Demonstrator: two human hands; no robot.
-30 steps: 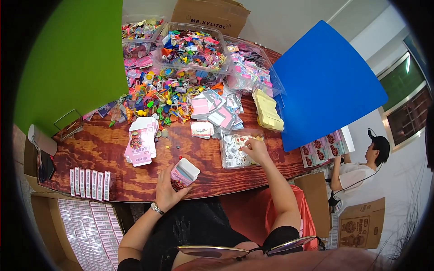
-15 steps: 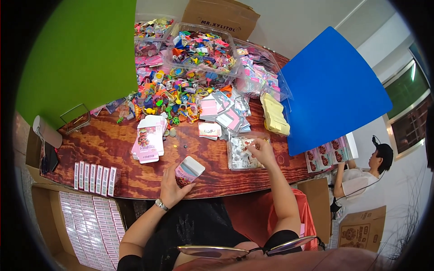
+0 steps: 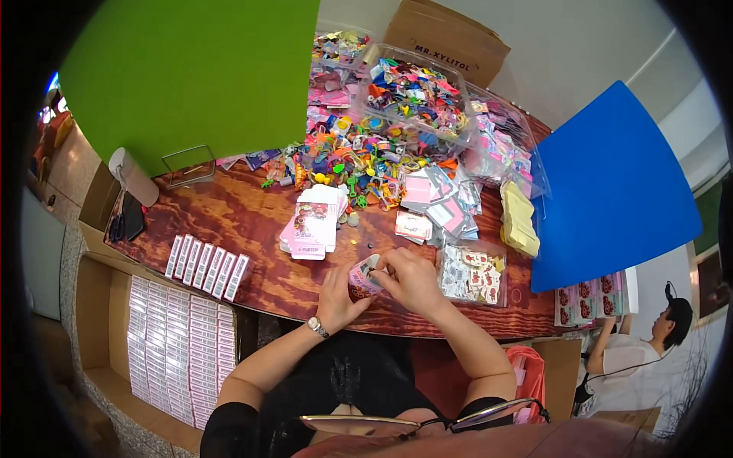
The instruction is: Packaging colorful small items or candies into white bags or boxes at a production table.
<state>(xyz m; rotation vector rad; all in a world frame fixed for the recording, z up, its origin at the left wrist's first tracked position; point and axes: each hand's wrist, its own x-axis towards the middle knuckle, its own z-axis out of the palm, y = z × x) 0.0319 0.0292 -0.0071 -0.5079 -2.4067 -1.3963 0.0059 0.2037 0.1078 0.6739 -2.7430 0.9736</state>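
Note:
My left hand (image 3: 338,303) is closed around a small pink printed box (image 3: 359,288), which stands tilted near the front edge of the table. Over the box's open top, my right hand (image 3: 412,280) has its fingers pinched together at the opening. Whatever they hold is hidden or too small to name. Just right of that hand lies a shallow clear tray (image 3: 504,292) of small white printed pieces (image 3: 479,276). Beyond the left hand sits a stack of flat pink and white cartons (image 3: 313,221).
Colourful small trinkets (image 3: 366,160) heap up at the back beside clear bins. Pink and grey cards (image 3: 435,197) and a yellow bundle (image 3: 519,219) lie right of them. Filled boxes (image 3: 206,267) stand left, above a packed carton (image 3: 99,305). Green and blue panels flank the table; a person (image 3: 637,343) is at right.
My right hand has moved left from the clear tray to the opening of the pink box. The whole view has shifted, so the table appears farther right.

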